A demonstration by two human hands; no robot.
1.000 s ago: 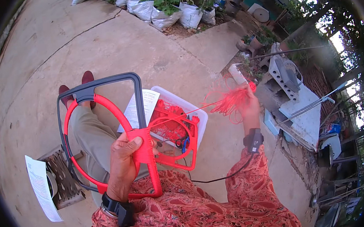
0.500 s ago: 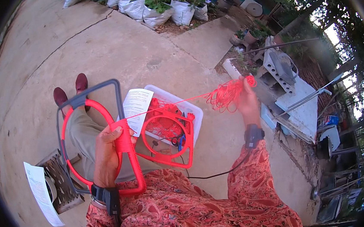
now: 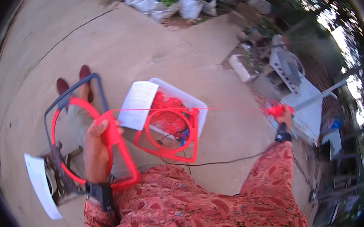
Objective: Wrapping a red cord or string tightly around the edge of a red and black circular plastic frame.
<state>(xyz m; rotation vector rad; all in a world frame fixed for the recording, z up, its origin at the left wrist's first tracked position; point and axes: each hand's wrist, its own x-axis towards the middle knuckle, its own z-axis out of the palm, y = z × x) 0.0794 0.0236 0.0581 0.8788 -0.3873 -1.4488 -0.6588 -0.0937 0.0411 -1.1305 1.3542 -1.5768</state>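
Note:
My left hand (image 3: 96, 149) is closed around the side of a frame (image 3: 131, 167), a dark grey outline with a ring inside, both partly wrapped in red cord. From the wrapped side a taut red cord (image 3: 173, 109) runs across to the right. Far out at that end, my right hand (image 3: 283, 117) grips a bunch of red cord (image 3: 271, 109), smeared by motion. Between the hands, a second frame (image 3: 192, 140), all red with a ring inside, leans over a white plastic tub (image 3: 196, 102) holding red cord and some blue-handled tool.
A printed paper sheet (image 3: 138, 106) lies against the tub's left side. Another sheet (image 3: 41, 186) rests by a dark slatted stool (image 3: 65, 190) at left. A black cable (image 3: 221, 162) crosses my front. Concrete blocks (image 3: 285, 72) and a pale board (image 3: 307, 113) stand at right.
My right hand has moved out to the right with the bunch of cord, and the cord between my hands has lengthened. My left hand and its frame have shifted slightly left.

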